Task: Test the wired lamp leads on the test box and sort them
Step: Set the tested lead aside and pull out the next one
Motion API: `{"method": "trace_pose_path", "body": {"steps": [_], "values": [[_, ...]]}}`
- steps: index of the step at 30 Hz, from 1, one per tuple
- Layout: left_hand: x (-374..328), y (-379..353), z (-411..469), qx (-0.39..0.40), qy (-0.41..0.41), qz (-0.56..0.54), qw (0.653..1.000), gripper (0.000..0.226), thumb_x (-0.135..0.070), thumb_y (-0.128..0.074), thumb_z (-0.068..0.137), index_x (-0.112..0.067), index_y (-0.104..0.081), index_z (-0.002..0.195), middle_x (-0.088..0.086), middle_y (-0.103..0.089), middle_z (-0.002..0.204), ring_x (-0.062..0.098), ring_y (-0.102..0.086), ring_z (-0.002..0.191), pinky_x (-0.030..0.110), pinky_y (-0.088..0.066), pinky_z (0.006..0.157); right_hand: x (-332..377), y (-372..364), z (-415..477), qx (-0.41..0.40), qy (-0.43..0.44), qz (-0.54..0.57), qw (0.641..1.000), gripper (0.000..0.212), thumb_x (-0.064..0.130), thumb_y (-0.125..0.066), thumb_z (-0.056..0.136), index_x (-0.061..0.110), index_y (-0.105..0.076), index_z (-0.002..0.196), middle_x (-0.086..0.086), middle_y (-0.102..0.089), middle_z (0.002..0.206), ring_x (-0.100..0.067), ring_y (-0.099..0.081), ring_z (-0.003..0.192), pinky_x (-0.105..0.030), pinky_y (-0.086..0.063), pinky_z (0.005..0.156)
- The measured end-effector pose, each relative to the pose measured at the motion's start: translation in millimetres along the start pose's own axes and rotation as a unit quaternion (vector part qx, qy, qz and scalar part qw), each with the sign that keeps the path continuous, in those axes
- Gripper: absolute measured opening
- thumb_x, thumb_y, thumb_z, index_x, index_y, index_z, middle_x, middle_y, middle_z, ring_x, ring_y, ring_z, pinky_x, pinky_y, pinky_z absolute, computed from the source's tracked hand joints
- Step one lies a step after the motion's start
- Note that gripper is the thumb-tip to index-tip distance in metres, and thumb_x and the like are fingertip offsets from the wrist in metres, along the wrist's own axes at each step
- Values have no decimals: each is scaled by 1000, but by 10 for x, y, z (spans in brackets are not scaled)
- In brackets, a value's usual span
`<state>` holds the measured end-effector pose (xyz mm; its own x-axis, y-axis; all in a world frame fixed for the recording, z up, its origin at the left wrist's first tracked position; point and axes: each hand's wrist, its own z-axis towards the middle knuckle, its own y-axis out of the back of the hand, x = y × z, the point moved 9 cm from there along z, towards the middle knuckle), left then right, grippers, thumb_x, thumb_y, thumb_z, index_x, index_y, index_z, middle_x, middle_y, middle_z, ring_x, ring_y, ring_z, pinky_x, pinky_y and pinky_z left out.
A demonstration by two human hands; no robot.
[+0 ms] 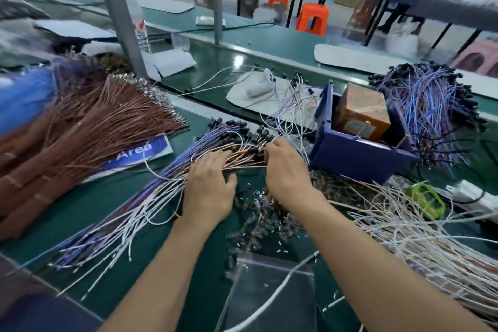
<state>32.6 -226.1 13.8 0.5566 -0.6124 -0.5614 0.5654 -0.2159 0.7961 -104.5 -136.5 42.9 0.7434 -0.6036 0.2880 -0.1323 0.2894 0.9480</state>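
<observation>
A green bench fills the view from a head camera looking down, with some motion blur at the left. Thick bundles of brown wires fan across its left side, partly covering a blue sign that reads "Area".

In the middle lies a long spread of leads, blue, white and copper, running from the near left edge up to black lamp ends at the centre. A loose heap of white wires covers the near right. A second pile of purple and blue leads with black ends sits at the far right, just beyond the box. This dark blue, open-topped box stands right of centre and holds a brown block. A few thin leads trail from its left side over a white pad behind.

A clear bag lies near the bottom edge, between the 2 forearms.

The left hand rests palm down on the central leads, fingers stretched forward, gripping nothing. The right hand, just beside it, has its fingers curled, pinching several leads near their black ends.

A white power strip and a small green object lie at the right edge.
</observation>
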Motion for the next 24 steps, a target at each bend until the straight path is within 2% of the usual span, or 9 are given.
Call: {"method": "trace_pose_path", "body": {"steps": [4, 9, 11, 13, 15, 18, 19, 22, 24], "values": [[-13, 51, -36, -30, -14, 1, 999, 54, -26, -70, 94, -20, -56, 146, 0, -58, 147, 20, -46, 139, 40, -31, 122, -14, 77, 0, -15, 22, -58, 998, 25, 0, -64, 86, 20, -71, 97, 0, -56, 115, -24, -48, 116, -36, -33, 103], [-229, 258, -189, -140, -123, 12, 982, 29, -16, -82, 84, -19, -79, 113, -3, -78, 107, 20, -66, 106, 34, -38, 102, -77, 632, -223, -120, 24, 30, 992, 23, 10, -59, 95, 31, -65, 91, 7, -67, 90, -20, -56, 91, -32, -31, 94], [-266, 330, -236, -169, -147, -11, 975, 22, -13, -85, 82, -18, -82, 103, -5, -79, 90, 18, -66, 92, 34, -38, 93, -156, 769, -349, -113, 6, 75, 991, 16, 18, -64, 96, 31, -71, 90, 13, -70, 82, -14, -59, 81, -33, -39, 92], [-274, 372, -236, -173, -140, -54, 973, 22, -12, -86, 80, -19, -83, 101, -7, -77, 86, 11, -58, 89, 35, -42, 88, -357, 867, -478, -96, -44, 169, 980, 12, 20, -74, 89, 31, -77, 84, 17, -72, 73, -5, -64, 69, -28, -51, 76], [-318, 395, -209, -153, -130, -115, 973, 21, -13, -84, 81, -20, -82, 101, -17, -71, 89, -1, -47, 91, 36, -47, 85, -599, 865, -620, -61, -111, 389, 913, 13, 13, -81, 81, 26, -80, 79, 8, -74, 71, -5, -64, 61, -23, -52, 61], [-581, 369, -194, -93, -169, -174, 966, 23, -21, -72, 87, -20, -79, 108, -30, -62, 95, -2, -50, 94, 28, -51, 86, -657, 662, -817, -8, -161, 753, 638, 17, 13, -84, 69, 13, -80, 85, -11, -71, 81, -15, -64, 65, -26, -58, 67], [-704, 353, -210, -74, -195, -174, 963, 24, -22, -71, 88, -18, -79, 110, -27, -65, 95, 0, -51, 94, 26, -51, 87, -639, 633, -865, -9, -161, 783, 601, 21, 17, -83, 67, 12, -80, 88, -11, -70, 82, -15, -63, 67, -26, -57, 70], [-999, 263, -304, -24, -260, -161, 952, 20, -23, -74, 90, -18, -79, 109, -17, -75, 94, 2, -54, 93, 20, -49, 87, -704, 601, -963, -52, -209, 761, 612, 16, 25, -75, 83, 11, -81, 83, -9, -68, 78, -15, -62, 69, -26, -54, 68], [-1030, 173, -323, 19, -236, -190, 953, 19, -23, -77, 90, -24, -80, 108, -18, -75, 90, 3, -58, 93, 17, -49, 85, -900, 649, -1044, -104, -261, 732, 621, 35, 28, -60, 99, 11, -81, 76, -7, -68, 75, -15, -62, 67, -27, -53, 65]]}}
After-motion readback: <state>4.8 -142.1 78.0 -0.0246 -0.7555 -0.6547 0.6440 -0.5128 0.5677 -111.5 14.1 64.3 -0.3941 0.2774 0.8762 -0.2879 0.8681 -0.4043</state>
